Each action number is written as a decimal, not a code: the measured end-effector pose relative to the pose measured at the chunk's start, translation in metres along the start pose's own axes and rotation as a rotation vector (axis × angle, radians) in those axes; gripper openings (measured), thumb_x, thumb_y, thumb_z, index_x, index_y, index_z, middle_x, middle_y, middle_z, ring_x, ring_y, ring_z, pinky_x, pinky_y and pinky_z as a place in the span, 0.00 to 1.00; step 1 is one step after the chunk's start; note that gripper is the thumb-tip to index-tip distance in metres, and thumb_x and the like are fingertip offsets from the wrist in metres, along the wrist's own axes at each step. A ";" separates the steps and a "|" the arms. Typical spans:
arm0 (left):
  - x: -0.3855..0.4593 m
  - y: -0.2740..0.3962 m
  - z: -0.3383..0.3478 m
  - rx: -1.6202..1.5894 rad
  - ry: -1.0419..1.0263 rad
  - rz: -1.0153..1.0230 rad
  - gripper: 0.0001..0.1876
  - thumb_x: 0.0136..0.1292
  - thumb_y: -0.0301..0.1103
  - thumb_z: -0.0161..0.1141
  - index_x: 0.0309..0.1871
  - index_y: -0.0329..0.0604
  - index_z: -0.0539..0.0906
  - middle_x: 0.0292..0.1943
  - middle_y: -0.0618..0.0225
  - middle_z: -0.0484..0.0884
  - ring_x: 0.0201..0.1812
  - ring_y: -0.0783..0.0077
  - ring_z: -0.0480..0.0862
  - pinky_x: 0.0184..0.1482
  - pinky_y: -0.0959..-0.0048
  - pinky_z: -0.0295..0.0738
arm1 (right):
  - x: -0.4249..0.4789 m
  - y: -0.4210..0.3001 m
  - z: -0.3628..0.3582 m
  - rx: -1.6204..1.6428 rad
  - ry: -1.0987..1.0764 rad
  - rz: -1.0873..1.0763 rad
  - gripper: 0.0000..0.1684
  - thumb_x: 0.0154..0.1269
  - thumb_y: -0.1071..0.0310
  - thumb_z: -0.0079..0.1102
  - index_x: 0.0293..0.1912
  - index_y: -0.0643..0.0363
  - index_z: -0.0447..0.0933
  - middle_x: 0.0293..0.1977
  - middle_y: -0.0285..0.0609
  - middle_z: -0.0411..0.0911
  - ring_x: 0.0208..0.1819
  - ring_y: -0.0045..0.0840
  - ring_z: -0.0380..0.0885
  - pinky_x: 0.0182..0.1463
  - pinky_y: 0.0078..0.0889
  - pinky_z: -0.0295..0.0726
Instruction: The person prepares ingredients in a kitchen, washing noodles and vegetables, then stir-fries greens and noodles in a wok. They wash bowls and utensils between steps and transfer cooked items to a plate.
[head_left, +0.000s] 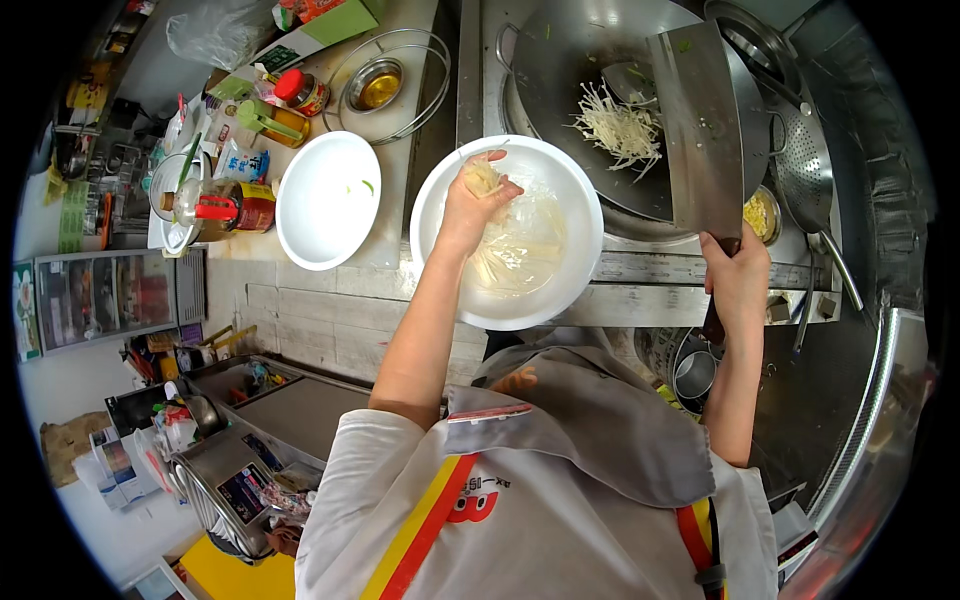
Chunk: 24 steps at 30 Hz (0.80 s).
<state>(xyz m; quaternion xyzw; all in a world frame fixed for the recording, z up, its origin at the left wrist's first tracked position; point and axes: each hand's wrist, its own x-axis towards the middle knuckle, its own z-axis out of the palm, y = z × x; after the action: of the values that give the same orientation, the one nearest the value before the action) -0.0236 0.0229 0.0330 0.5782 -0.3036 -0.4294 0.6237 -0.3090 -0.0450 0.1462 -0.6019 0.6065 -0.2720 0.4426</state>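
Note:
My left hand (480, 199) is closed around a clump of enoki mushrooms (481, 178), raised over a white bowl (583, 232). More pale enoki lie in liquid in that bowl, below the hand. With my right hand (737, 277) I grip the handle of a wide cleaver (697, 127), its blade held flat above the right part of a large wok (555, 82). Small bits stick to the blade. A pile of cut enoki (619, 131) rests in the wok, beside a metal ladle head (630, 81) that the blade partly covers.
Left of the bowl stands another white bowl (326, 202) with green scraps. Behind it are a wire ring stand (439, 82), a small metal bowl of oil (377, 88), a red-lidded jar (300, 91) and bottles. A perforated strainer (802, 165) and a dish of chopped yellow bits (759, 216) are at right.

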 end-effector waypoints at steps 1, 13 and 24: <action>0.002 -0.002 -0.004 -0.043 -0.012 0.032 0.08 0.56 0.22 0.60 0.39 0.37 0.75 0.24 0.69 0.75 0.31 0.72 0.79 0.49 0.71 0.74 | -0.002 0.000 0.000 0.001 -0.006 0.003 0.09 0.58 0.75 0.56 0.39 0.67 0.73 0.16 0.32 0.68 0.12 0.11 0.62 0.15 0.19 0.61; 0.011 -0.001 0.001 0.197 0.192 0.056 0.15 0.68 0.34 0.50 0.23 0.42 0.68 0.12 0.74 0.66 0.11 0.80 0.64 0.14 0.78 0.58 | -0.012 -0.001 0.007 -0.127 -0.006 -0.011 0.09 0.59 0.73 0.56 0.38 0.67 0.73 0.15 0.35 0.69 0.12 0.12 0.63 0.15 0.21 0.61; 0.013 -0.013 0.002 0.139 0.194 0.009 0.13 0.64 0.33 0.54 0.23 0.41 0.70 0.12 0.74 0.66 0.12 0.82 0.64 0.14 0.78 0.58 | -0.012 0.000 0.007 -0.198 -0.031 0.010 0.13 0.58 0.71 0.57 0.42 0.67 0.73 0.16 0.36 0.70 0.12 0.13 0.63 0.17 0.21 0.62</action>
<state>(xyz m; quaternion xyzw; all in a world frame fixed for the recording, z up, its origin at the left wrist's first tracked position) -0.0224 0.0108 0.0193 0.6574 -0.2735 -0.3467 0.6106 -0.3041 -0.0320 0.1457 -0.6437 0.6265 -0.1993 0.3916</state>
